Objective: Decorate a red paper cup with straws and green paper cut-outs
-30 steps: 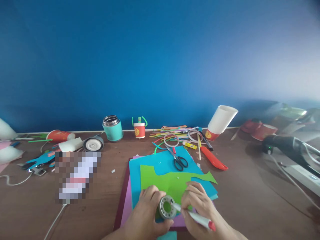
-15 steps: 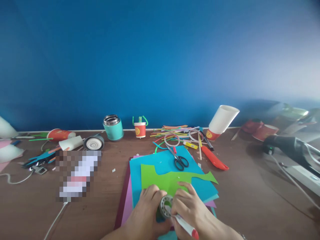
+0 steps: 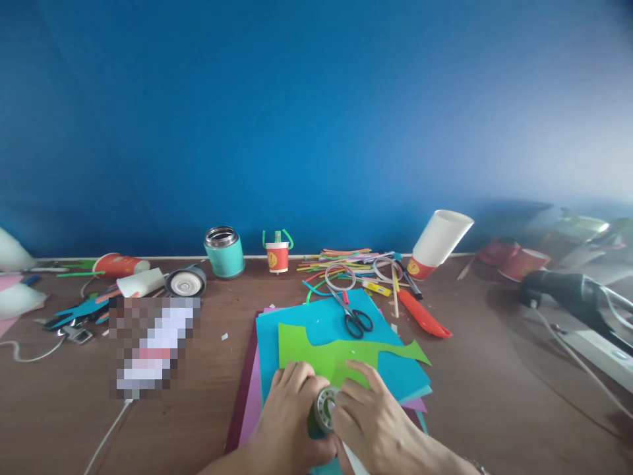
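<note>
My left hand is closed on the side of a ring-shaped roll of tape with a printed core, which stands over the green paper. In my right hand is a white marker, pinched beside the roll, its tip hidden by my fingers. My right index finger stretches out over the green paper. That paper has a curved cut edge and lies on blue sheets, with purple sheets beneath. Black-handled scissors rest on the blue sheet beyond my hands.
Behind the paper are a pile of coloured strips, a yellow glue stick and a red balloon. A turquoise jar, a small red cup and a tilted white cup stand along the wall. A black hair dryer lies right.
My right hand has shifted slightly around the roll, and the marker has tilted steeper, its red end now out of view. My left hand keeps its hold.
</note>
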A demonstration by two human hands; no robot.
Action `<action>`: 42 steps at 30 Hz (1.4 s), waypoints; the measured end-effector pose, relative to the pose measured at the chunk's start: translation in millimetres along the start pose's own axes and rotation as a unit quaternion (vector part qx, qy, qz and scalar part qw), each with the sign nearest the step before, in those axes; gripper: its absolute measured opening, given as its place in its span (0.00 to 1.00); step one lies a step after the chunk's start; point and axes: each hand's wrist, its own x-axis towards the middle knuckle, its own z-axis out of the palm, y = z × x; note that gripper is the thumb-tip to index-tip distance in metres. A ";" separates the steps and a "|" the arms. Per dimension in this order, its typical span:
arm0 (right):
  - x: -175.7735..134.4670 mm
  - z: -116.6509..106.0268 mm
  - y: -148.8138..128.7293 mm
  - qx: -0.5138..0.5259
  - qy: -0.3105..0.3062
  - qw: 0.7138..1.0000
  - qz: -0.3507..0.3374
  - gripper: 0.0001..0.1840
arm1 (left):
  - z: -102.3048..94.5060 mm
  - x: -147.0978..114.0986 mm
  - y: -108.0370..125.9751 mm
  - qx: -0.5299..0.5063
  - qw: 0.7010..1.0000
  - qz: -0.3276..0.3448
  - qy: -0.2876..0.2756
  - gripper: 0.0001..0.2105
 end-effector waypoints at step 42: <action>-16.6 17.1 38.4 0.618 0.160 0.596 0.487 0.11 | -7.0 2.1 2.8 0.011 1.000 -0.011 0.001 0.22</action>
